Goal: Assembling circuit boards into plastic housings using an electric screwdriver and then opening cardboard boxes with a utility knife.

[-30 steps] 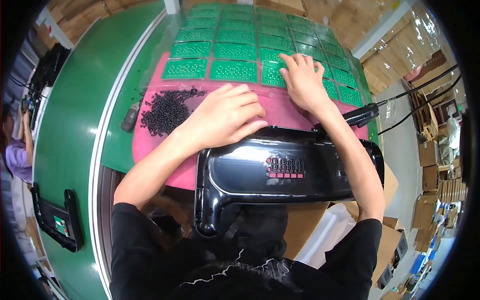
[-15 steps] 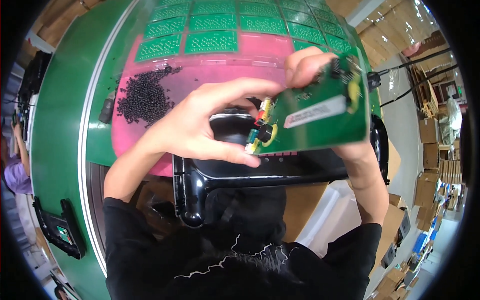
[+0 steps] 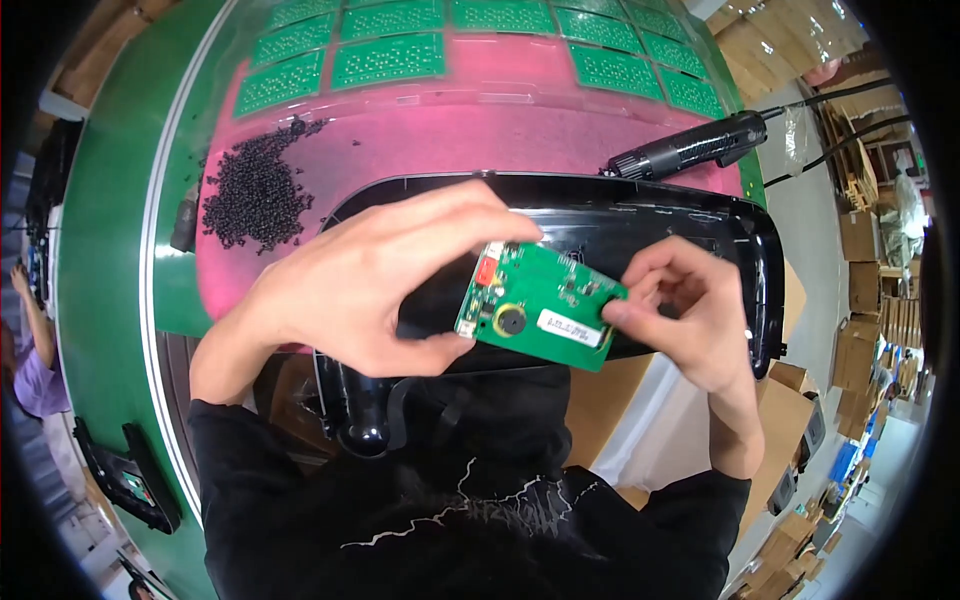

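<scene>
We have a green circuit board [image 3: 548,288] between our two hands, tilted a little and held up over the middle of a black plastic housing [image 3: 735,270]. On the face turned to us we see a red connector [image 3: 487,271] near the left end, a round black part [image 3: 511,319] ringed in yellow, and a white label [image 3: 569,328] (its print we leave alone).

Our left hand [image 3: 365,275] spans the board's left end, thumb at the lower corner and fingers along the upper edge, a wide curved grip with a hollow behind it. Our right hand [image 3: 690,315] pinches the right end between thumb and bent fingers.

Under and beyond the housing we have a pink mat [image 3: 430,145]. A heap of small black screws [image 3: 250,195] lies on its left, and a black electric screwdriver [image 3: 690,147] rests to the right, just past the housing. Further off, more green boards [image 3: 388,60] stand in rows. On the green table [image 3: 120,300] to our left is another black housing [image 3: 125,480], well apart; past it we glimpse a person's purple sleeve [image 3: 42,378].
</scene>
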Available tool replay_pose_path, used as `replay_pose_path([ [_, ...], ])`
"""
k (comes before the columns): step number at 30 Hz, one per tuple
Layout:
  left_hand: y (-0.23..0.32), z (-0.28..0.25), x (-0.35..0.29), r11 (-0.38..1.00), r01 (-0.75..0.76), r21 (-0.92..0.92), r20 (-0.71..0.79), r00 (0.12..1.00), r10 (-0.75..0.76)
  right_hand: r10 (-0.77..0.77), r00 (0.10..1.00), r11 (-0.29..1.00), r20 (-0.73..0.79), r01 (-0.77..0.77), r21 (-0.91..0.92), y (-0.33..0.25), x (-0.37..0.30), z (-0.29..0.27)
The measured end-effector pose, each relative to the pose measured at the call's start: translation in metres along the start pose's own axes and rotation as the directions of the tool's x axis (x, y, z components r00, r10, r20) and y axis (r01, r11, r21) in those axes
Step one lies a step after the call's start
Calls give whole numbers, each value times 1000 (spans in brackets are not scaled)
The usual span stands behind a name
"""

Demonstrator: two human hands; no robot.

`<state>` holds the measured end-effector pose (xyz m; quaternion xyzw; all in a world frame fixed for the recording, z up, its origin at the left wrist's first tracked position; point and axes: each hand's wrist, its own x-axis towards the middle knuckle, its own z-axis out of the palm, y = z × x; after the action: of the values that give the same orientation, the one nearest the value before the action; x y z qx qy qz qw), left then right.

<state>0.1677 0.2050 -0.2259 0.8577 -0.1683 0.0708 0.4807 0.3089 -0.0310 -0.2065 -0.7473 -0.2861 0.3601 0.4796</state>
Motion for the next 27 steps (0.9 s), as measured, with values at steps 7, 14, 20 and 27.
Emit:
replay_pose_path([
  [7,-5,6,-1,996,-84,43,104,991,80,-117,991,973,62,126,-191,23,-13,6],
  [14,-2,5,0,990,12,137,94,995,-25,-238,967,966,96,246,-85,24,-5,-4],
  [20,-5,6,-2,945,111,309,49,990,-132,-300,941,923,155,328,-203,28,12,-10],
  [27,-6,9,-3,914,203,350,5,976,-219,-512,847,753,144,523,-399,35,32,-10],
])
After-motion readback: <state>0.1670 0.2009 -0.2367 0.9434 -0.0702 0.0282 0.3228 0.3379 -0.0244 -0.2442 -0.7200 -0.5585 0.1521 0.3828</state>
